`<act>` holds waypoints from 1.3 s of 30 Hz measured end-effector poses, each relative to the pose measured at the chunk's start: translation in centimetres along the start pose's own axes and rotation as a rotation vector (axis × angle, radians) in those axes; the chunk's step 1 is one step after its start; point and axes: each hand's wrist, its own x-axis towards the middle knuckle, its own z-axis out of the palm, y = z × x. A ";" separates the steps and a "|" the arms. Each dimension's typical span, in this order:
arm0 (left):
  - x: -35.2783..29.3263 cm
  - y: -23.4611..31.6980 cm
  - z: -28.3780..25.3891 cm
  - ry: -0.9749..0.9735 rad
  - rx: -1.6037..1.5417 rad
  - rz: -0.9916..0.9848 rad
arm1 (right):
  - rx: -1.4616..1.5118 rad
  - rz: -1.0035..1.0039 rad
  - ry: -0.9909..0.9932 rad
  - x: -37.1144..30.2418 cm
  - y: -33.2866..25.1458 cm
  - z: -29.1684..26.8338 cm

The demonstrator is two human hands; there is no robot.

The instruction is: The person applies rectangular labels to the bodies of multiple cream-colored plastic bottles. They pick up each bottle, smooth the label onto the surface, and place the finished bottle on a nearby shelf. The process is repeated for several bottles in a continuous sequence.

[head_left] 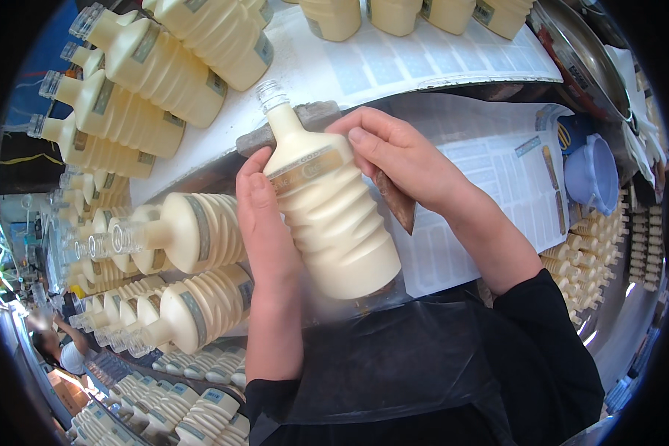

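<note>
A cream bottle (pixel 334 238) with a ridged body and a clear threaded neck lies before me, its neck pointing away. Across its shoulder runs a gold band-like label (pixel 305 175). My left hand (pixel 262 212) is against the bottle's left side, thumb and fingers near the label's end. At the right shoulder, my right hand (pixel 409 160) touches the label's other end with its fingertips. Tucked under those fingers is a brown, pointed, flat-bladed tool (pixel 396 204), its tip toward me. Grey blocks (pixel 318 114) sit beneath the neck.
Similar bottles (pixel 160 70) crowd the left side, and more (pixel 394 15) stand along the far edge. Label sheets (pixel 468 186) lie to the right, with a thin brush-like stick (pixel 554 178) on them. Beyond are a lilac bucket (pixel 592 175) and a metal basin (pixel 583 56).
</note>
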 end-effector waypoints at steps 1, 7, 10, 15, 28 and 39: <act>0.0 0.0 0.0 -0.013 -0.019 -0.016 | -0.032 -0.024 0.028 0.0 -0.1 0.2; 0.5 0.1 0.1 -0.014 -0.022 -0.086 | -0.169 0.000 0.096 0.2 -0.1 1.1; 0.5 -0.1 0.0 -0.021 -0.098 -0.092 | -0.208 0.016 0.145 0.1 -0.2 1.4; 0.5 -0.1 -0.1 -0.043 -0.105 -0.081 | -0.208 0.003 0.160 0.1 -0.1 1.4; 0.6 -0.4 -0.1 -0.034 -0.105 -0.075 | -0.359 -0.012 0.197 -0.1 -0.8 1.9; 0.5 -0.1 0.1 -0.014 -0.077 -0.083 | -0.485 0.015 0.199 -0.1 -1.2 1.9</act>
